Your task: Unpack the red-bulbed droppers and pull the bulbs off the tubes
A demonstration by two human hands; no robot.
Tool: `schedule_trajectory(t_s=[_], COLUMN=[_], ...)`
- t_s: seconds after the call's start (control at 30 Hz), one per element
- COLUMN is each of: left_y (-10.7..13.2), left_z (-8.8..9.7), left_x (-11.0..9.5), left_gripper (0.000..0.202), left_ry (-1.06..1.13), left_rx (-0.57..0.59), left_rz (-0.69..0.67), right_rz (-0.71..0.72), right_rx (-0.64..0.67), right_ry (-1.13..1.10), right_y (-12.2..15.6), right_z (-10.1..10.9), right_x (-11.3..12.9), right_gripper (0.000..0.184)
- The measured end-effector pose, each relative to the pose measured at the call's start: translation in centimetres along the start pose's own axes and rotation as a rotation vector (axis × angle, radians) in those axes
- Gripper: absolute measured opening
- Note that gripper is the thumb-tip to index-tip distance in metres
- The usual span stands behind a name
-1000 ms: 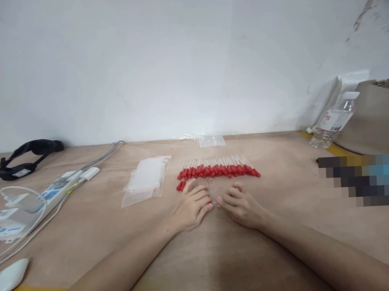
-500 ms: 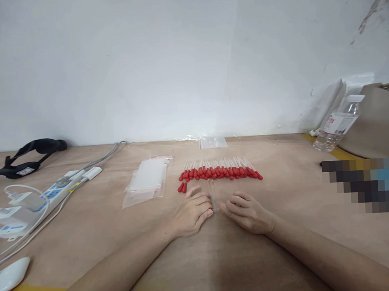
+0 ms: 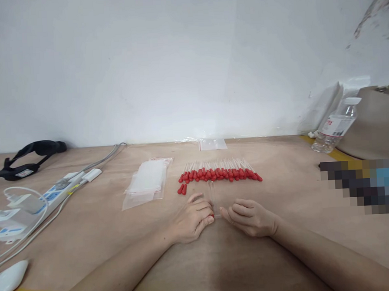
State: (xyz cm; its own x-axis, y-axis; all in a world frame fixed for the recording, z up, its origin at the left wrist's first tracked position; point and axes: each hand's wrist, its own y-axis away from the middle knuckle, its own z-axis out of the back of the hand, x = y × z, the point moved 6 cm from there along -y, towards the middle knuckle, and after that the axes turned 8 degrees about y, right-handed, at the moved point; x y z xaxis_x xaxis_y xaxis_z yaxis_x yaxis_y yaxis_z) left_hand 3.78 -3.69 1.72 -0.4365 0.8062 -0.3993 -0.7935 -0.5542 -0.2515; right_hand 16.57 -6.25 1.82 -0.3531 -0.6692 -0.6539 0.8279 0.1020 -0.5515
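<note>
A narrow clear plastic bag (image 3: 216,201) lies flat on the table between my two hands. My left hand (image 3: 195,218) is closed at its left near corner, where a speck of red shows by the fingertips. On the other side, my right hand (image 3: 248,216) has curled fingers, its fingertips at the bag's right edge. Just beyond the bag is a long row of thin pale sticks with red bulb-shaped ends (image 3: 220,173). Two more red ends (image 3: 182,189) lie apart, in front of the row's left end.
A stack of clear zip bags (image 3: 147,178) lies left of the row; another bag (image 3: 213,144) is by the wall. At far left are a power strip (image 3: 52,196) with cables and a black strap (image 3: 32,158). A plastic bottle (image 3: 337,127) leans at the right.
Both hands have moved slightly toward me, and the clear bag's near edge has come nearer with them. The row of red-ended sticks stays in place.
</note>
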Motion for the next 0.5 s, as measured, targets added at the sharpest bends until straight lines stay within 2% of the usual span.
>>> schedule_trajectory(t_s=[0.17,0.23,0.27,0.4,0.5], left_y=[0.2,0.5,0.7,1.0,1.0], left_z=[0.1,0.5,0.8,1.9,2.8], left_x=[0.5,1.1,1.5,2.6,3.2], left_gripper=[0.028,0.033,0.035,0.030,0.023], left_ry=[0.092,0.134,0.152,0.172,0.152], left_rx=[0.005,-0.028,-0.062,-0.210,-0.379], left_rz=[0.000,0.000,0.013,0.081,0.125], right_rz=[-0.003,-0.052,-0.122,-0.562,-0.731], right_rx=[-0.018,-0.010,-0.008,0.002,0.121], right_ry=[-0.002,-0.019,-0.030,-0.086,-0.109], right_y=[0.5,1.2,1.7,3.2,3.4], right_z=[0.2,0.4,0.4,-0.2,-2.0], right_x=[-0.2,-0.9,-1.5,-4.4,-4.7], right_gripper=[0.022,0.025,0.026,0.024,0.024])
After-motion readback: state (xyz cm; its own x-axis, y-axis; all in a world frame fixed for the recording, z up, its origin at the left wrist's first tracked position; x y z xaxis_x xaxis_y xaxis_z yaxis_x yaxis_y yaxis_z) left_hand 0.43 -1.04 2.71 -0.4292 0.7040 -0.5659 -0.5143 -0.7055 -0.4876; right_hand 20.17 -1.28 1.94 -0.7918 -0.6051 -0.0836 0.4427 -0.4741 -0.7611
